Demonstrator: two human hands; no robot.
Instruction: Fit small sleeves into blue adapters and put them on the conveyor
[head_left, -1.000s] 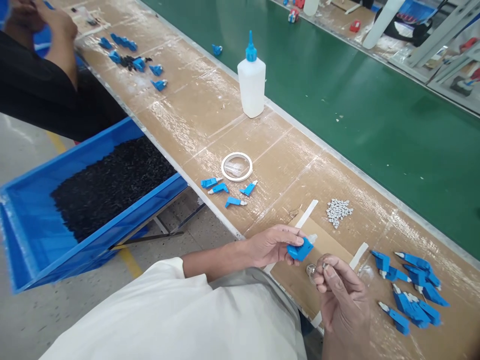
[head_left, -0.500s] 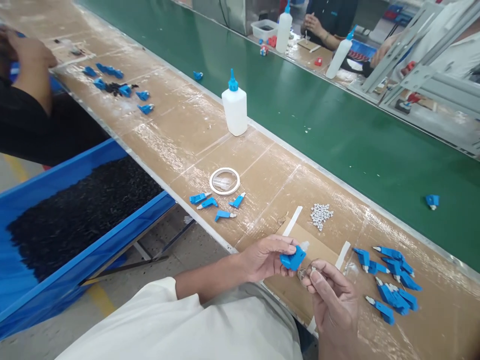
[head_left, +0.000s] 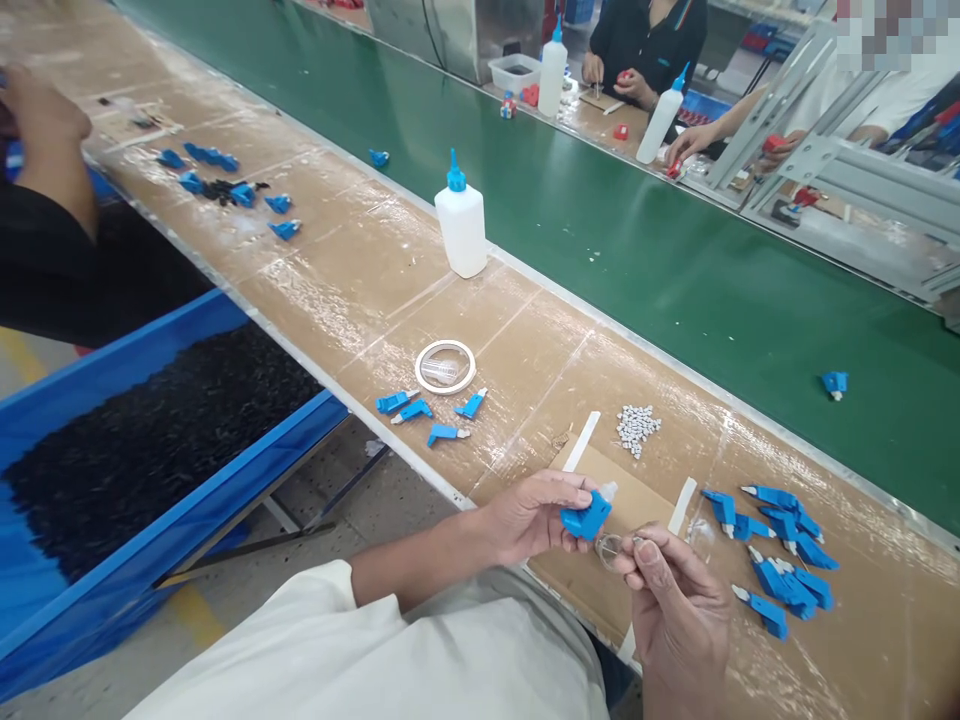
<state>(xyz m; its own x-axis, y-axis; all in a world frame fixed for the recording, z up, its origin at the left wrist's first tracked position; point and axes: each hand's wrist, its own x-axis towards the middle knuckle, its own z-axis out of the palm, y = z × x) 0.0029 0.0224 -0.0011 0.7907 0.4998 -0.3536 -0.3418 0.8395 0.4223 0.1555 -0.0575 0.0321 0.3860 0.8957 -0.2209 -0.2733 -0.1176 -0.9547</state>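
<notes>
My left hand (head_left: 529, 512) is closed around a blue plastic part (head_left: 587, 516) with a pale, translucent tip, thumb on top. Just to its right, the thumb and fingers of my right hand (head_left: 679, 590) pinch a small thin piece, too small to name. A round, clear or wiry loop (head_left: 609, 550) shows between the two hands; which hand bears it I cannot tell. Beneath the hands lies a cardboard sheet (head_left: 600, 478) edged with white tape strips. Several blue parts (head_left: 784, 575) with pale tips lie beside my right hand. Beyond the cardboard is a pile of small grey pieces (head_left: 638, 428).
A white tape roll (head_left: 445, 367) lies near several more blue parts (head_left: 448, 433). A white squeeze bottle (head_left: 461, 230) stands by the green belt (head_left: 637, 240). At left is a blue bin (head_left: 172, 540) of black pieces. Co-workers sit at left and across the belt.
My right hand has shifted slightly right, away from the blue part, so the round loop shows more clearly. My left hand keeps its hold. The view has turned slightly; co-workers' hands across the belt moved.
</notes>
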